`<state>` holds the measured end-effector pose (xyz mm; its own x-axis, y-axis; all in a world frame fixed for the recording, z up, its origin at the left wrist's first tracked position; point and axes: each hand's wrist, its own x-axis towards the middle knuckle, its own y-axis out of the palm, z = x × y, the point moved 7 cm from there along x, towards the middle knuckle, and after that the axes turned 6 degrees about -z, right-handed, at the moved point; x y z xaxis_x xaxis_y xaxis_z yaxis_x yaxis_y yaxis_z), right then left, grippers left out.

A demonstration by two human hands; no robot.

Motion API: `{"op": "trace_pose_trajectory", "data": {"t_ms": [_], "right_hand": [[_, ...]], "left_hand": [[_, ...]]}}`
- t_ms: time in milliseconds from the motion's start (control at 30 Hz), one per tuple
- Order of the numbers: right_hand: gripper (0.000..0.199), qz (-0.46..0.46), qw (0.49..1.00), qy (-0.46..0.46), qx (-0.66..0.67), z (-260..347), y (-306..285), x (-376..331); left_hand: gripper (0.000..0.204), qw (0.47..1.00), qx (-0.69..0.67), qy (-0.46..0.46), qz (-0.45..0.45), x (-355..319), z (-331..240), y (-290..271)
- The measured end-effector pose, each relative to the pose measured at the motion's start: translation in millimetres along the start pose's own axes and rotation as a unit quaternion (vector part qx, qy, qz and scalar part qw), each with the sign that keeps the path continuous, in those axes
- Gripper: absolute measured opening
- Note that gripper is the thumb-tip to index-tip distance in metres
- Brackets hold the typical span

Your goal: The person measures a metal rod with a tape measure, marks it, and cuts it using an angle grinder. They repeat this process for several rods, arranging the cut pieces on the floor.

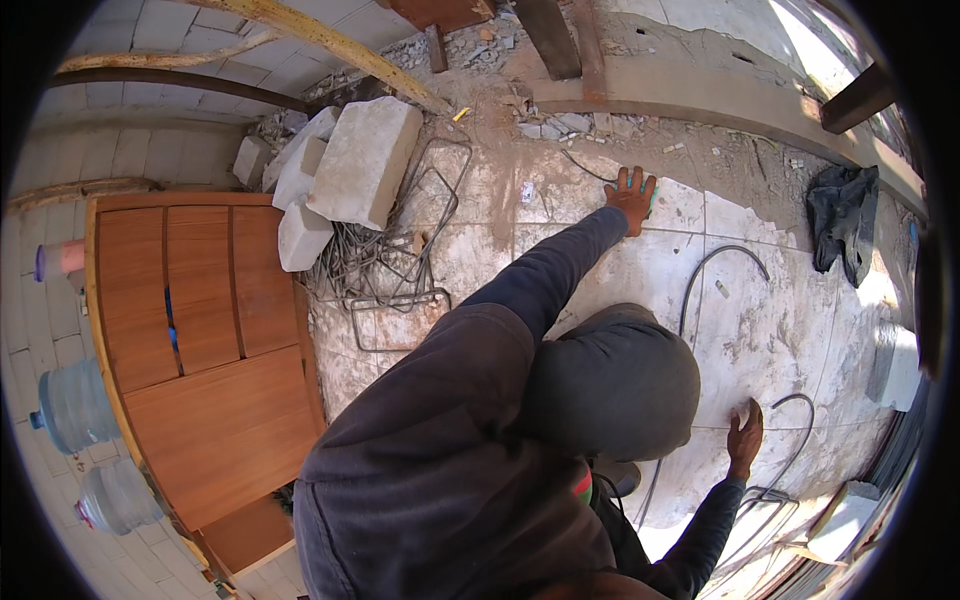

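Currently | left hand [632, 203]: fingers spread | rod [588, 172]: long axis slants up-left | right hand [743, 440]: fingers unclear

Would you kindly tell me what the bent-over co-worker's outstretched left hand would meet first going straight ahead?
Probably loose rubble along the low ledge, though depth beyond the left hand is unclear.

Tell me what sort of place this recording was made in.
Probably a building or renovation site, though I can't say which: pale blocks are piled up, a tangle of bent rods lies beside them, and rubble is scattered along the floor's far edge.
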<state>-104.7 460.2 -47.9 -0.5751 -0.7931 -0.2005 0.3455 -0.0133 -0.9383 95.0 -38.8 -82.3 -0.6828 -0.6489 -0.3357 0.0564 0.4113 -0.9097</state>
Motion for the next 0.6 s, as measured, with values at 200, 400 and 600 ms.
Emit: {"op": "trace_pose_trajectory", "data": {"t_ms": [200, 400, 600], "right_hand": [[0.023, 0.052, 0.998, 0.019, 0.042, -11, -36, -72], [0.013, -0.026, 0.988, 0.144, 0.045, 2, -115, -140], [0.027, -0.142, 0.929, 0.306, 0.150, 89, -237, -209]], "left_hand": [[0.106, 0.999, -0.029, 0.005, -0.027, -7, 5, -6], [0.095, 0.989, -0.087, 0.049, -0.105, -9, -1, -21], [0.094, 0.953, -0.160, 0.221, -0.127, -26, -118, -66]]}}
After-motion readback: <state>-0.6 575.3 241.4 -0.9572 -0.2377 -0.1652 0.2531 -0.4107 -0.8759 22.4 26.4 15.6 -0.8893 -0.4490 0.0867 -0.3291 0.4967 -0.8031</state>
